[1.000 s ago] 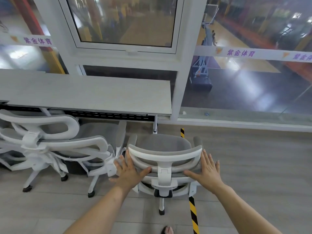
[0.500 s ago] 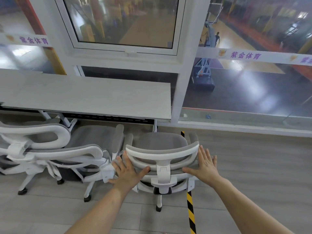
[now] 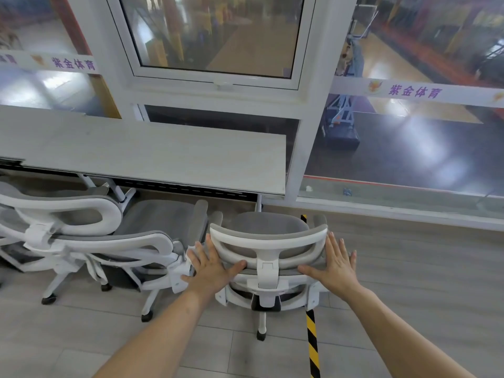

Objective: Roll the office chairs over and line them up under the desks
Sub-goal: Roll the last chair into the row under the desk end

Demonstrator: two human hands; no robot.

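Observation:
A white office chair (image 3: 268,236) with grey mesh stands in front of me, its seat just short of the right end of the pale desk (image 3: 152,156). My left hand (image 3: 211,264) presses flat on the left side of its backrest, fingers straight, thumb under the frame. My right hand (image 3: 334,264) presses flat on the right side in the same way. A second white chair (image 3: 128,241) stands close to the left, its seat partly under the desk. A third chair (image 3: 54,214) sits further left, partly cut off.
A window wall (image 3: 218,85) rises behind the desk, with a glass panel at the right over a hall below. Yellow-and-black tape (image 3: 312,342) runs along the grey floor under the chair's right side. Open floor lies to the right.
The chair has rolled a little forward toward the desk with both hands still flat on its backrest. The view has shifted slightly right.

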